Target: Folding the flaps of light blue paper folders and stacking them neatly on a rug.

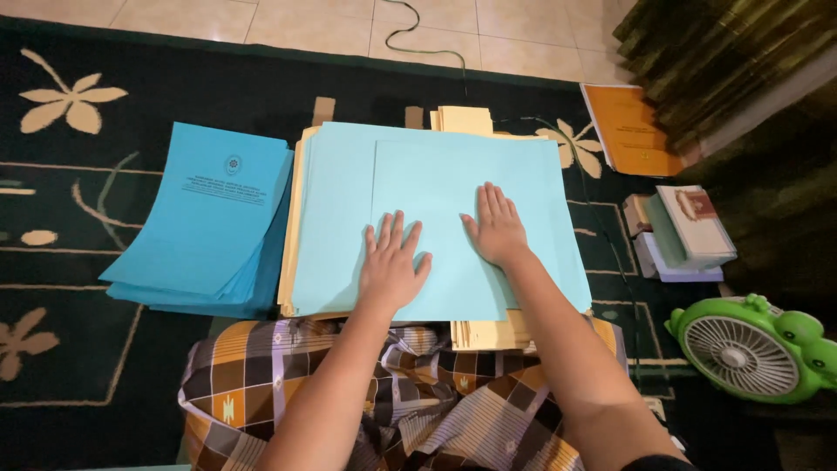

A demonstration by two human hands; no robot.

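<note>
Both the left hand (390, 266) and the right hand (497, 228) lie flat, fingers spread, gripping nothing, on a pale blue paper sheet (436, 183) atop the cream paper stack (462, 119). The sheet seems aligned; the printed blue cover pile (205, 218) waits beside, on the dark flowered carpet (70, 349).

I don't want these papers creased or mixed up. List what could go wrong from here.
1. Both the left hand and right hand press flat on the top light blue sheet; pushing sideways could crease it or slide it off the cream pile beneath.
2. The printed blue stack alongside is fanned unevenly and might slip or mix in.
3. The green fan, if running, could lift loose sheets.
</note>
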